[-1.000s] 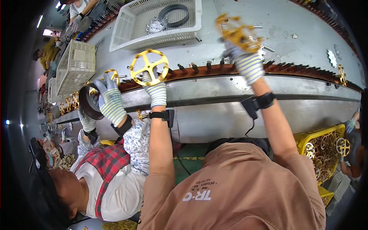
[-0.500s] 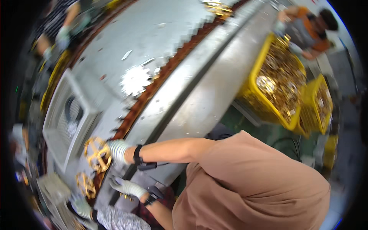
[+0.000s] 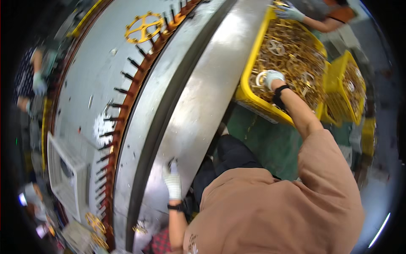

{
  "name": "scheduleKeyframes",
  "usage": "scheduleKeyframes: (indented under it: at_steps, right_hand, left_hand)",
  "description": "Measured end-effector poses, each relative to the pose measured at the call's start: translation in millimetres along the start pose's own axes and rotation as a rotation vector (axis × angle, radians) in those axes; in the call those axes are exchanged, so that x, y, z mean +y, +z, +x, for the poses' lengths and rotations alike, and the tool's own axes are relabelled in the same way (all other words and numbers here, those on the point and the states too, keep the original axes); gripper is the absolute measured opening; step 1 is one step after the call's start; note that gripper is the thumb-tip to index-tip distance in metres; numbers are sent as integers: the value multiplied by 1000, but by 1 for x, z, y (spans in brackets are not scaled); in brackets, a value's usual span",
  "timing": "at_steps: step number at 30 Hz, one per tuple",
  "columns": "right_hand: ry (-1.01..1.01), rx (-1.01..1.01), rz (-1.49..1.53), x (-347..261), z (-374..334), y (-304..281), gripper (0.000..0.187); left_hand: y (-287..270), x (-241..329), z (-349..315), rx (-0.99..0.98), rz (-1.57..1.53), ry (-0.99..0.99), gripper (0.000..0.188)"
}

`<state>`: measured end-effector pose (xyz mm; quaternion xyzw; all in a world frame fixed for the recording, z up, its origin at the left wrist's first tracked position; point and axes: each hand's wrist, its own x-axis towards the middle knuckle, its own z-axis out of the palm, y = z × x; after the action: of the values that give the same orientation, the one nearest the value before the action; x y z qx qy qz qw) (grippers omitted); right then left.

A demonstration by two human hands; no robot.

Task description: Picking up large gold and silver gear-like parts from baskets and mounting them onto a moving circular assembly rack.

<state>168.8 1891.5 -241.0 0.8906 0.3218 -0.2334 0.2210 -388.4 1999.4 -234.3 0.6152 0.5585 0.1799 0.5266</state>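
Note:
My right hand (image 3: 275,78), in a striped white glove with a black wristband, reaches into a yellow crate (image 3: 244,91) of gold and silvery metal parts. Its fingers close over the edge of a pale round metal wheel (image 3: 261,79). My left hand (image 3: 172,182), gloved in the same way, is low over the bare metal ledge (image 3: 198,106); its blurred fingers look apart, with no part visible in them. Far to the left of it, two gold spoked wheels (image 3: 95,223) stand by the row of dark upright pegs (image 3: 112,119).
Another gold spoked wheel (image 3: 144,27) rests at the far pegs. A white plastic basket (image 3: 80,186) lies on the grey table (image 3: 84,80). A second yellow crate (image 3: 336,91) stands at right. Co-workers' gloved hands show at the crate's far end (image 3: 291,12) and far left (image 3: 39,84).
My right hand has let go of a gold spoked wheel at the pegs and swung right into the crate. My left hand has moved onto the ledge. The whole view has turned.

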Motion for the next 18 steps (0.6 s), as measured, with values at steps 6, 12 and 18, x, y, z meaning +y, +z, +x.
scheduleKeyframes:
  at_steps: [6, 12, 18]
  right_hand:
    - [-147, 493, 402, 95, 0, -33, 33]
    - [-380, -64, 1555, -50, -109, -100, 27]
    - [-1041, -569, 1425, -259, -211, -52, 34]
  left_hand:
    - [97, 94, 44, -369, 93, 141, 35]
    - [113, 169, 32, -567, -505, -174, 60]
    - [4, 113, 11, -297, -1374, -23, 55]
